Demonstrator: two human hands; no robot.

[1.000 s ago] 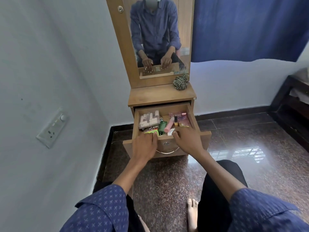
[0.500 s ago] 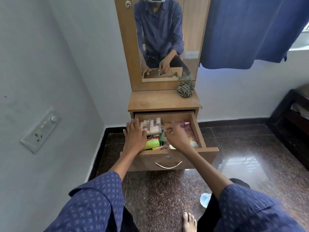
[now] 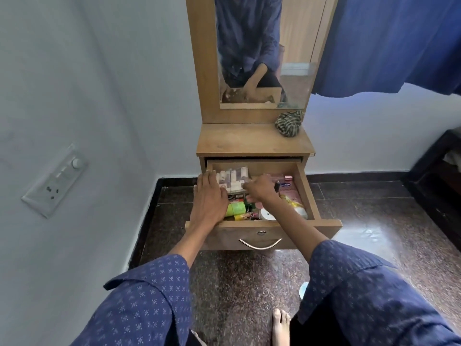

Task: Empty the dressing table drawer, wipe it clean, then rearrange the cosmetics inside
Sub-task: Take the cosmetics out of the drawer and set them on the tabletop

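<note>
The dressing table's wooden drawer [image 3: 308,194] stands pulled out, full of cosmetics. A clear case of small tubes [image 3: 233,176] lies at its back left. A green tube [image 3: 235,209], a white round jar [image 3: 268,215] and a pink sachet [image 3: 291,196] lie nearer the front. My left hand [image 3: 208,201] rests flat over the drawer's left side, fingers spread, fingertips at the case's left edge. My right hand [image 3: 262,189] reaches into the middle, fingers curled down at the case's front right corner. Its fingertips are hidden among the items.
A striped green cloth bundle [image 3: 289,123] sits on the tabletop [image 3: 249,143] below the mirror [image 3: 294,58]. A switchboard [image 3: 56,181] is on the left wall. Dark furniture [image 3: 439,168] stands at the right, a blue curtain [image 3: 399,41] above. A pale blue object [image 3: 303,289] lies on the floor.
The drawer has come further out. Both hands left its front edge and moved inside, the left over the left side, the right to the clear case. My view has tilted closer.
</note>
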